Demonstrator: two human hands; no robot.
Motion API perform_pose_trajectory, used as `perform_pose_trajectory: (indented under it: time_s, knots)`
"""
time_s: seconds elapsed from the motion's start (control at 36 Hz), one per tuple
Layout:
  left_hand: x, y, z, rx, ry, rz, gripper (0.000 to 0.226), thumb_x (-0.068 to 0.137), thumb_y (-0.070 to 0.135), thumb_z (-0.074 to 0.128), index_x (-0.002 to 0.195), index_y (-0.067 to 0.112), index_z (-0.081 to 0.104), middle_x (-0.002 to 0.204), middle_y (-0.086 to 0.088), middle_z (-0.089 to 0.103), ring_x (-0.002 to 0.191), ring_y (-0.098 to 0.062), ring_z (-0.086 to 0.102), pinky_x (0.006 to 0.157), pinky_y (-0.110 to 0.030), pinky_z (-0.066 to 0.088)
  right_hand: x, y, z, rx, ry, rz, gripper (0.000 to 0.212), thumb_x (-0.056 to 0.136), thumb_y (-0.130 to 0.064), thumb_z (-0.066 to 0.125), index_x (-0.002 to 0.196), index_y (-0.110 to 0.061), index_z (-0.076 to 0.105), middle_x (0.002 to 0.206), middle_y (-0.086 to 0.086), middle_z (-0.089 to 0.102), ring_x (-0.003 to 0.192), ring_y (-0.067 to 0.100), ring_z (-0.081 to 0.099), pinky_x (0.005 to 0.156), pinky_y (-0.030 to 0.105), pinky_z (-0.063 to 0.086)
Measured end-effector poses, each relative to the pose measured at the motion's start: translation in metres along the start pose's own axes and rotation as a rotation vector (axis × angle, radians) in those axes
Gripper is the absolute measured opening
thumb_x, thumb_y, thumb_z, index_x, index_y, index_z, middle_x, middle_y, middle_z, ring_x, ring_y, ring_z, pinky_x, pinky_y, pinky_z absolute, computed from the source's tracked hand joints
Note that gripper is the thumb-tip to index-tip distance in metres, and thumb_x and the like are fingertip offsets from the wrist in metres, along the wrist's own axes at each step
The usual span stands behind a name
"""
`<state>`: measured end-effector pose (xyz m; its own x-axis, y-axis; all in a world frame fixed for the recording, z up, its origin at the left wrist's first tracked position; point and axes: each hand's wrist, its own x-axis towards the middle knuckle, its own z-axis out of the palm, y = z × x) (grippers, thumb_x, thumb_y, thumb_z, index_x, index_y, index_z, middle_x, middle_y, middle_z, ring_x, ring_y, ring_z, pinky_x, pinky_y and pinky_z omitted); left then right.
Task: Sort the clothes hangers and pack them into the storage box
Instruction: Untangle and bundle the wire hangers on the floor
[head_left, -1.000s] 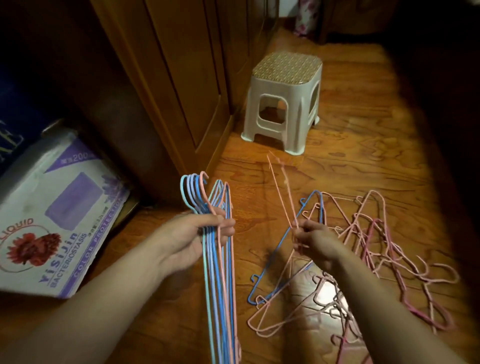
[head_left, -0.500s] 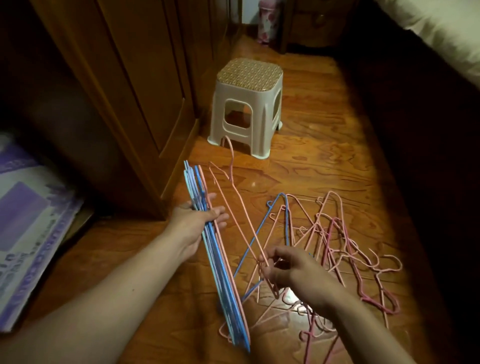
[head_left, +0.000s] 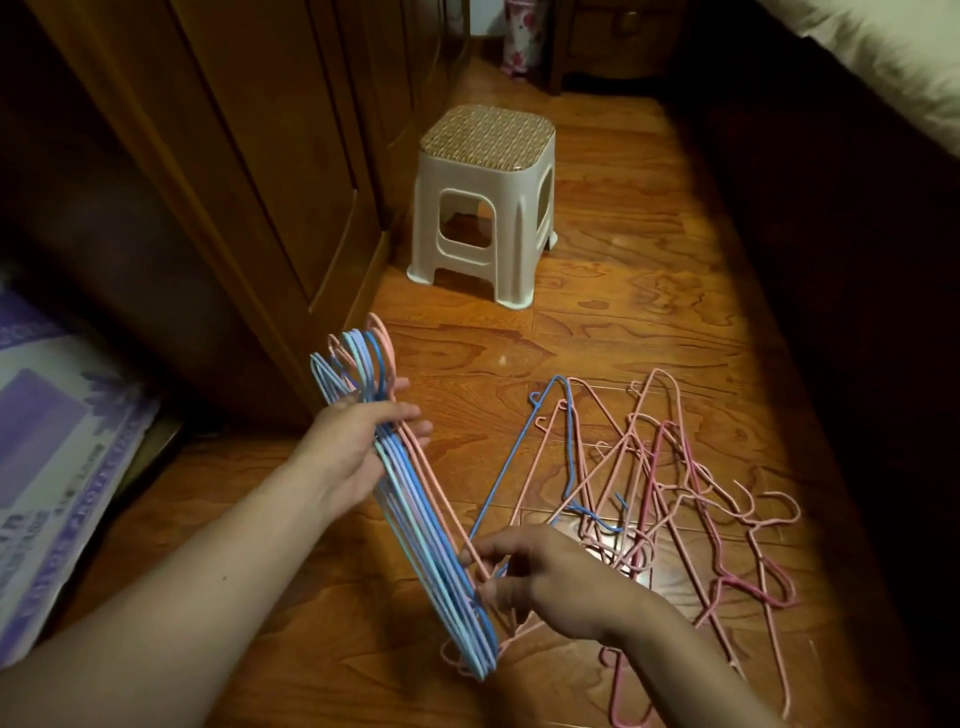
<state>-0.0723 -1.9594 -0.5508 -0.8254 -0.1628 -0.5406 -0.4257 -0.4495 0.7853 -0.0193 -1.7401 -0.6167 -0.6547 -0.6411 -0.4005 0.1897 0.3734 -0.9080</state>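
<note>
My left hand (head_left: 358, 452) grips a bundle of wire hangers (head_left: 415, 499), thin coated rods in blue, pale teal and pink, stacked flat against each other. My fingers (head_left: 410, 410) curl over the necks just below the rounded hooks, which fan out above my knuckles. The bundle slants down toward me, its lower ends near the floor.

My right hand (head_left: 545, 582) is at the bundle's lower end, fingers curled around a pink hanger (head_left: 441, 499) lying on the outer side of the stack. Just how many rods it pinches I cannot tell, since my fingers cover that spot.

To the right, on the floor (head_left: 613, 322), lies a loose tangle of hangers (head_left: 670, 499): mostly pink, some deeper rose, and 1 blue hanger (head_left: 519, 467) with its long straight rod angled toward my right hand. They overlap too much to count.

The floor is glossy wood with strong swirling grain, lit warmly in the middle and falling into darkness on the right. A cream plastic stool (head_left: 483, 208) with a woven-pattern seat stands beside a tall wooden wardrobe (head_left: 249, 156). At the left edge, a cardboard box (head_left: 62, 467) with purple print is cut off by the frame. A pale strip of bedding (head_left: 904, 57) shows at the upper right.
</note>
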Motion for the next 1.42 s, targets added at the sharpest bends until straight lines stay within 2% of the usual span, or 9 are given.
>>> perform_pose_trajectory:
  time_s: [0.11, 0.22, 0.31, 0.44, 0.67, 0.78, 0.92, 1.25, 1.42]
  knots:
    - [-0.002, -0.001, -0.005, -0.037, -0.037, -0.009, 0.017, 0.098, -0.007, 0.052, 0.101, 0.008, 0.061, 0.084, -0.012, 0.061, 0.084, -0.028, 0.068, 0.073, -0.043, 0.061, 0.003, 0.004, -0.002, 0.053, -0.059, 0.028, 0.016, 0.087, -0.005, 0.072, 0.098, -0.016, 0.069, 0.083, 0.001, 0.065, 0.069, 0.015, 0.061, 0.071, 0.035, 0.054]
    - [-0.005, -0.004, -0.005, -0.155, -0.133, -0.004, 0.021, 0.096, -0.009, 0.05, 0.091, 0.007, 0.062, 0.088, -0.014, 0.066, 0.086, -0.029, 0.076, 0.07, -0.043, 0.065, 0.004, 0.01, -0.009, 0.447, -0.141, 0.018, 0.012, 0.093, -0.002, 0.063, 0.103, -0.004, 0.069, 0.091, 0.02, 0.061, 0.076, 0.02, 0.061, 0.075, 0.028, 0.055]
    - [-0.012, -0.004, -0.002, -0.187, -0.161, 0.024, 0.018, 0.094, -0.008, 0.052, 0.093, 0.006, 0.063, 0.094, -0.017, 0.073, 0.084, -0.027, 0.077, 0.071, -0.035, 0.064, 0.015, 0.033, -0.009, 0.772, 0.18, 0.135, 0.009, 0.095, 0.0, 0.058, 0.098, -0.002, 0.065, 0.086, 0.015, 0.06, 0.067, 0.019, 0.06, 0.062, 0.028, 0.053]
    - [-0.021, -0.003, -0.002, -0.159, -0.152, 0.061, 0.015, 0.085, -0.002, 0.059, 0.096, 0.006, 0.064, 0.091, -0.017, 0.076, 0.079, -0.025, 0.077, 0.06, -0.026, 0.062, 0.019, 0.094, -0.002, 0.721, 0.804, 0.508, 0.021, 0.092, -0.002, 0.054, 0.072, -0.007, 0.058, 0.068, 0.015, 0.055, 0.055, 0.022, 0.051, 0.056, 0.03, 0.04]
    - [-0.032, -0.007, -0.022, 0.088, -0.16, -0.032, 0.019, 0.092, -0.012, 0.054, 0.093, 0.003, 0.065, 0.079, -0.016, 0.072, 0.063, -0.022, 0.073, 0.058, -0.031, 0.063, 0.015, 0.159, 0.02, 0.372, 0.81, 0.737, 0.022, 0.094, -0.008, 0.054, 0.075, -0.016, 0.057, 0.09, 0.012, 0.065, 0.082, 0.027, 0.062, 0.086, 0.042, 0.056]
    - [-0.032, -0.013, -0.037, 0.225, -0.108, -0.089, 0.023, 0.089, -0.02, 0.054, 0.09, 0.001, 0.063, 0.083, -0.02, 0.07, 0.063, -0.026, 0.071, 0.055, -0.032, 0.062, 0.02, 0.166, 0.015, 0.173, 0.891, 0.813, 0.024, 0.099, -0.008, 0.046, 0.097, 0.003, 0.067, 0.107, 0.026, 0.068, 0.104, 0.039, 0.065, 0.087, 0.037, 0.05]
    - [-0.03, -0.014, -0.054, 0.325, -0.068, -0.127, 0.023, 0.09, -0.017, 0.055, 0.093, 0.004, 0.065, 0.094, -0.023, 0.072, 0.074, -0.028, 0.07, 0.057, -0.033, 0.059, 0.024, 0.172, 0.006, 0.647, 0.998, 0.852, 0.011, 0.084, -0.001, 0.052, 0.085, 0.003, 0.063, 0.072, 0.019, 0.062, 0.063, 0.032, 0.062, 0.058, 0.038, 0.05]
    - [-0.038, -0.006, -0.041, 0.229, -0.02, -0.099, 0.017, 0.093, -0.012, 0.055, 0.101, 0.0, 0.064, 0.085, -0.017, 0.067, 0.069, -0.025, 0.066, 0.052, -0.026, 0.055, 0.017, 0.149, 0.0, 1.384, 1.095, 0.366, 0.023, 0.101, -0.033, 0.052, 0.085, -0.016, 0.053, 0.051, -0.002, 0.04, 0.042, 0.013, 0.04, 0.044, 0.021, 0.039]
    - [-0.033, -0.002, -0.034, 0.157, 0.023, -0.06, 0.024, 0.093, -0.016, 0.052, 0.102, 0.001, 0.067, 0.092, -0.02, 0.072, 0.075, -0.029, 0.072, 0.057, -0.029, 0.06, 0.025, 0.071, -0.03, 0.809, 1.085, 0.125, 0.021, 0.102, -0.016, 0.051, 0.095, -0.004, 0.067, 0.059, 0.003, 0.044, 0.045, 0.009, 0.043, 0.047, 0.023, 0.036]
